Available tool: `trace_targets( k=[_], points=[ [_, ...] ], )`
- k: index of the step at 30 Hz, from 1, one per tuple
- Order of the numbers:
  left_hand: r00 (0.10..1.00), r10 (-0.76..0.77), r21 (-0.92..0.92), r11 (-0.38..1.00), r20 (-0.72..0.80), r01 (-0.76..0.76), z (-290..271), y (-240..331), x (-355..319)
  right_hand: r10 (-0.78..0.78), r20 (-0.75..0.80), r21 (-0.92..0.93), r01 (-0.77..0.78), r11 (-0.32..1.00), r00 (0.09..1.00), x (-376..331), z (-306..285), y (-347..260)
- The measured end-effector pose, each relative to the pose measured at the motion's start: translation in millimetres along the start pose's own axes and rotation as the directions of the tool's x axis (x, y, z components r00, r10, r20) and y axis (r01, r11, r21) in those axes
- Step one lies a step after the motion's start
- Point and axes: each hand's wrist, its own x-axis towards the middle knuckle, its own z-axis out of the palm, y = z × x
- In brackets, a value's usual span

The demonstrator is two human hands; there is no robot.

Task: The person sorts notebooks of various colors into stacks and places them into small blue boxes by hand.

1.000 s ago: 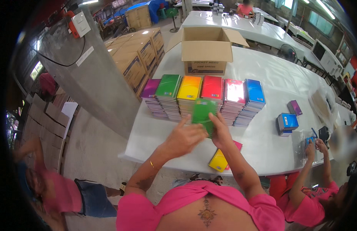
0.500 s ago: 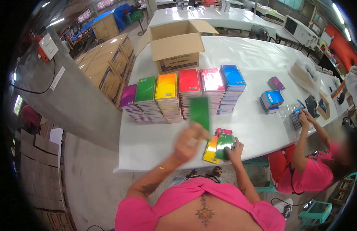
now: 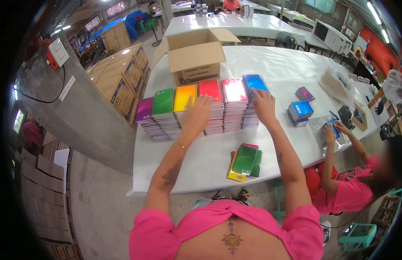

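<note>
Six stacks of spiral notebooks stand side by side on the table: purple (image 3: 145, 108), green (image 3: 163, 100), yellow (image 3: 183, 96), red (image 3: 210, 91), pink (image 3: 235, 90) and blue (image 3: 254, 81). My left hand (image 3: 198, 112) reaches over the near ends of the yellow and red stacks, fingers apart, touching the top notebooks. At the near end of the blue stack rests my right hand (image 3: 264, 106), its fingers slightly bent over the top notebook. Nearer me, a loose green notebook (image 3: 245, 157) lies across a small fanned pile with yellow (image 3: 235, 175), red and green ones.
An open cardboard box (image 3: 196, 60) stands behind the stacks. Small blue notebooks (image 3: 301, 110) and a purple one (image 3: 305, 93) lie to the right. A co-worker's hands (image 3: 333, 131) handle a clear plastic bag there. Packed cartons (image 3: 123, 86) and a concrete pillar (image 3: 88, 99) are at left.
The green notebook that was in my left hand now lies on the small pile. Both hands have moved away from me to the stacks, the right one letting go of the pile.
</note>
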Motion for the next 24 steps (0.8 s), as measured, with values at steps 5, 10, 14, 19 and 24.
trace_targets(
  k=[5,10,14,19,24],
  points=[
    [0.999,0.007,-0.124,0.992,0.045,-0.001,-21.3,-9.4,1.4,0.026,-0.105,0.203,-0.005,0.979,0.994,-0.1,-37.7,8.8],
    [0.913,-0.169,-0.407,0.913,-0.371,0.004,-67.7,40.0,-10.9,0.462,0.018,0.872,-0.24,0.427,0.886,-89.6,-43.4,18.9],
    [0.96,0.112,-0.463,0.858,-0.257,-0.224,-37.9,106.8,-96.8,0.135,0.232,0.647,-0.257,0.718,0.963,-222.2,18.4,23.9],
    [0.9,0.368,-0.659,0.741,0.234,-0.131,23.0,150.3,-186.0,0.51,0.273,0.762,-0.507,0.402,0.815,-258.9,45.7,-0.1],
    [0.955,0.038,-0.481,0.857,-0.295,-0.183,-8.7,40.0,-113.9,0.687,0.326,0.803,-0.574,0.161,0.649,-273.2,49.2,6.3]
  ],
)
